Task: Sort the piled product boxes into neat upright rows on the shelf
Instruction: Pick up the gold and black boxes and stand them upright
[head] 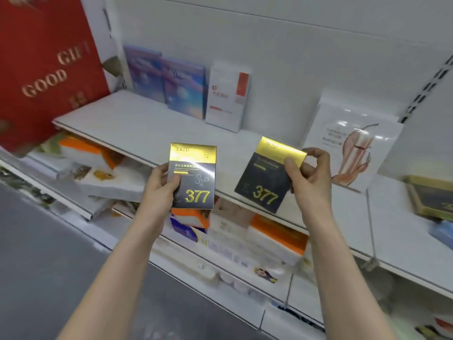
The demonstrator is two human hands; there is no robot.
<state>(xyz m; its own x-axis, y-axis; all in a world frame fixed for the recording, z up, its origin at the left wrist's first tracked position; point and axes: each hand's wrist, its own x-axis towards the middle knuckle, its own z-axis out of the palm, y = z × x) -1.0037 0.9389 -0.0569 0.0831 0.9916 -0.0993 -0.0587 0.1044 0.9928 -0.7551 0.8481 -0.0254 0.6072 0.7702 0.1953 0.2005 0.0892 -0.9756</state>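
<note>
Two black and gold boxes marked 377 are held in front of the white shelf [137,126]. My left hand [163,185] grips the left 377 box [196,173] by its lower left side, upright and facing me. My right hand [307,173] pinches the right 377 box [267,177] at its upper right corner, tilted to the right. Both boxes hang over the shelf's front edge. At the back of the shelf stand two blue boxes [185,90] and a white and red box [228,94], upright in a row.
A red gift bag [41,69] reading GOOD GIFT hangs at the left. A white pack with a pink device picture [348,143] leans at the shelf's right. A gold-edged dark box [431,197] lies past a clear divider [370,224]. Lower shelves hold piled orange and white boxes [277,239].
</note>
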